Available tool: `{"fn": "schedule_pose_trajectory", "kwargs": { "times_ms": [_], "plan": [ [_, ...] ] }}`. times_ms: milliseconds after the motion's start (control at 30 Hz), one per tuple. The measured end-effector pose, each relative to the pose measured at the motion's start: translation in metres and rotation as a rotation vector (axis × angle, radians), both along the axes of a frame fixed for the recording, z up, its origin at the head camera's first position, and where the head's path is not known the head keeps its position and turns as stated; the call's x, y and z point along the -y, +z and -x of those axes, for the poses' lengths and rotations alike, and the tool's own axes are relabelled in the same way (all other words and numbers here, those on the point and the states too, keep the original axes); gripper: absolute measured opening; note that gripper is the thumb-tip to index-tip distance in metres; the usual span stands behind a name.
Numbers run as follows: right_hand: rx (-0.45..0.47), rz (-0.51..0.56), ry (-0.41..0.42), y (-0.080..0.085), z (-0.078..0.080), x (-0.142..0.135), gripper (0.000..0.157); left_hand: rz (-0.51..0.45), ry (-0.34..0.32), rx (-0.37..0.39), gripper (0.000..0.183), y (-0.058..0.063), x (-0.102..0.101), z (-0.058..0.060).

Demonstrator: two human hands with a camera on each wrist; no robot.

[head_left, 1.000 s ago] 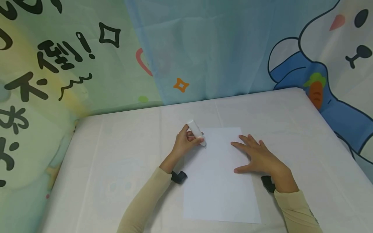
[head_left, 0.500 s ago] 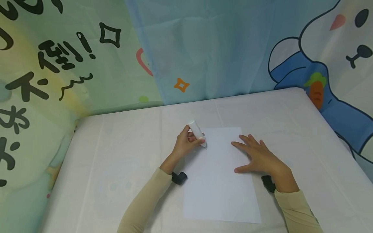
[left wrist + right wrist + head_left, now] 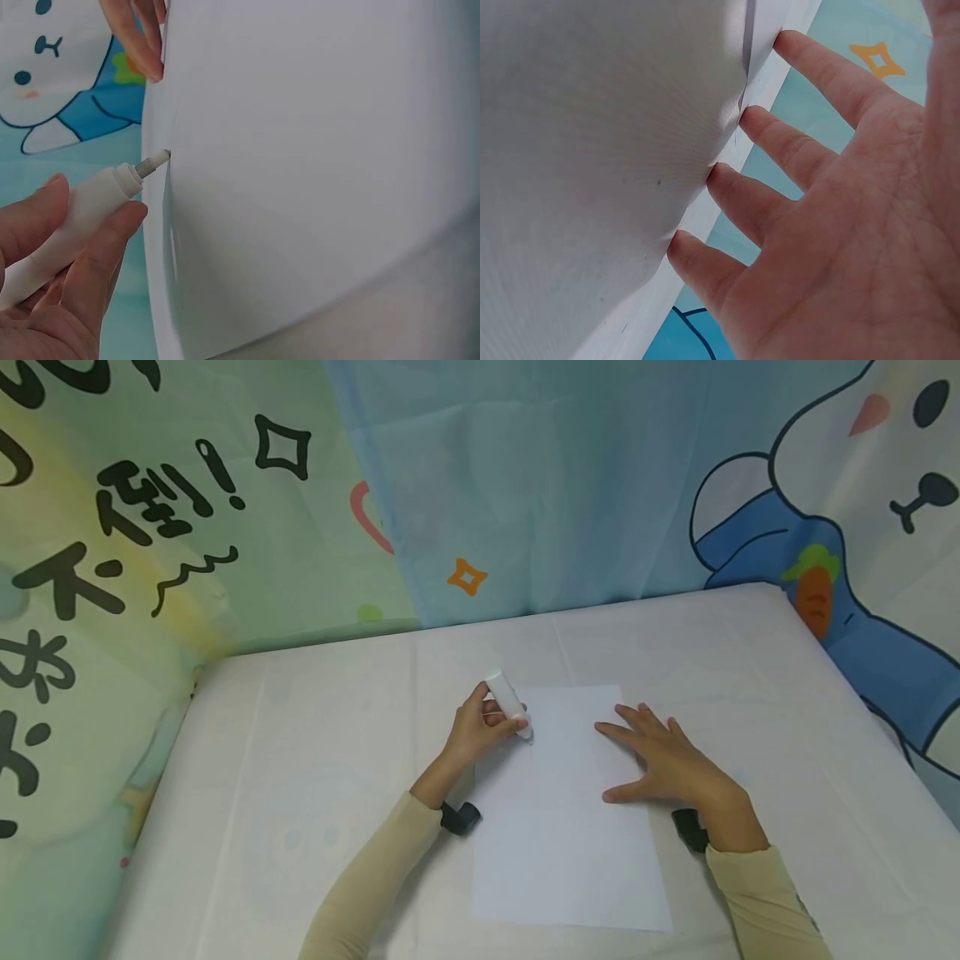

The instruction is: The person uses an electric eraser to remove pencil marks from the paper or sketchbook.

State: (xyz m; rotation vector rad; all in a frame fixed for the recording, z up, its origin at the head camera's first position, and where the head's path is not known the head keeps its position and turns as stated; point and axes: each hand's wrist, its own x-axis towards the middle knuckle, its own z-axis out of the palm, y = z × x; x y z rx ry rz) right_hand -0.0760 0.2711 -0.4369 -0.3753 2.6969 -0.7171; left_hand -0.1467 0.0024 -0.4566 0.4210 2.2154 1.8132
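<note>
My left hand grips a thick white pen-like tool above the upper left part of a white paper sheet. In the left wrist view, thumb and fingers close round the body of this tool; a grey collar and narrow pale tip point at the sheet and seem to meet it. My right hand is spread at the sheet's right side. In the right wrist view, its straight fingertips press on the white surface. No marks can be made out on the paper.
A white cloth covers the table under the paper. Behind the far edge hangs a printed backdrop with a cartoon animal and lettering. Dark wrist cameras sit under both wrists.
The tool's tip has shifted very slightly down and to the right since the first frame. Both hands otherwise keep the same posture, and the paper stays put.
</note>
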Motion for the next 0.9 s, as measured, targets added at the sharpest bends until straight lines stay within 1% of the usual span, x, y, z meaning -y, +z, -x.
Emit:
{"fn": "schedule_pose_trajectory", "kwargs": {
  "times_ms": [367,533,900],
  "plan": [
    [0.004,0.001,0.006,0.0002,0.0002,-0.0004,0.099,0.004,-0.004,-0.002,0.049,0.0,-0.0005,0.0004],
    [-0.002,0.001,0.003,-0.0004,-0.0002,-0.0003,0.099,0.01,0.005,-0.007,0.05,-0.0011,-0.0014,0.0035],
    [0.002,0.006,0.0,0.0008,-0.0008,0.0001,0.099,0.025,0.031,-0.011,0.05,0.0002,-0.0031,0.0058]
  ]
}}
